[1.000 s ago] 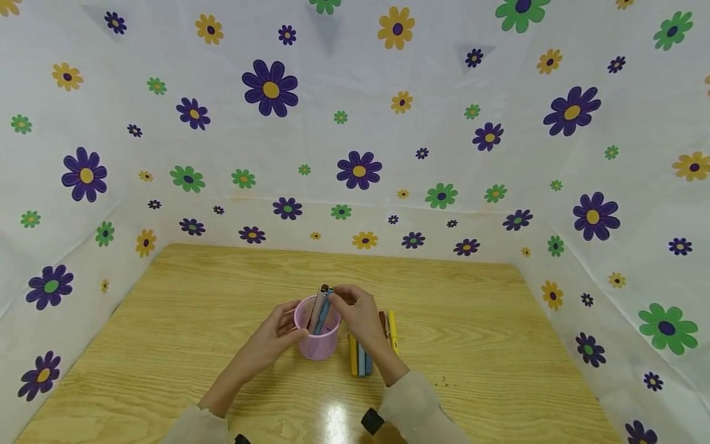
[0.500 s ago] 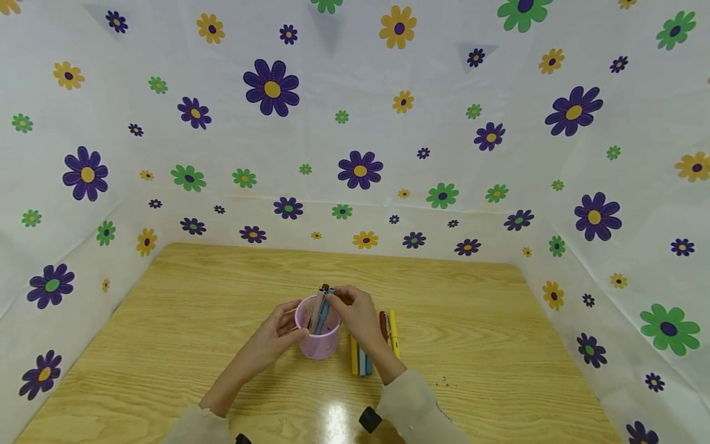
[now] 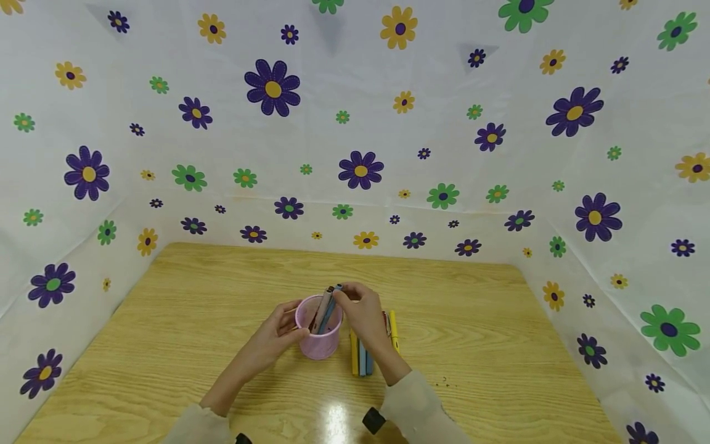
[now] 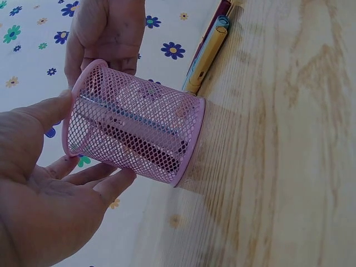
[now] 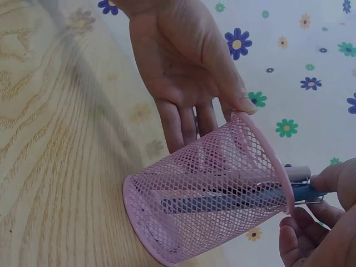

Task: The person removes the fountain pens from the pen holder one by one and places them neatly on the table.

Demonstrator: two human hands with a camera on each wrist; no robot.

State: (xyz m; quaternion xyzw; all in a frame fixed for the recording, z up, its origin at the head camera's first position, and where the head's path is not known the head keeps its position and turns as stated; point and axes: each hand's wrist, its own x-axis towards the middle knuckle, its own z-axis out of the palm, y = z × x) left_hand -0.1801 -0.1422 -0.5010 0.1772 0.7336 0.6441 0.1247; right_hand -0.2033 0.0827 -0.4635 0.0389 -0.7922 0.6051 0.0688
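Note:
My left hand (image 3: 269,342) holds a pink mesh pen cup (image 3: 319,346), its thumb at the rim and its fingers round the side. The cup stands upright on the table. Inside it lean a blue pen (image 5: 239,199), a pale pinkish pen (image 3: 322,313) and a darker one, their lower ends showing through the mesh. My right hand (image 3: 363,314) is at the far right of the rim, where its thumb and fingers pinch the top of the blue pen. In the right wrist view, metal clips show near the pens' upper ends.
Right of the cup, partly under my right forearm, lie several pens: a dark yellow pen (image 3: 354,356), light blue and blue ones, a brownish red one and a bright yellow pen (image 3: 394,327). Small dark crumbs (image 3: 445,381) dot the wooden table (image 3: 471,320). Flower-patterned white sheets (image 3: 310,135) enclose it.
The tops of the blue and pale pens have shifted a little to the right inside the cup, along with my right hand. My left hand keeps its hold on the cup.

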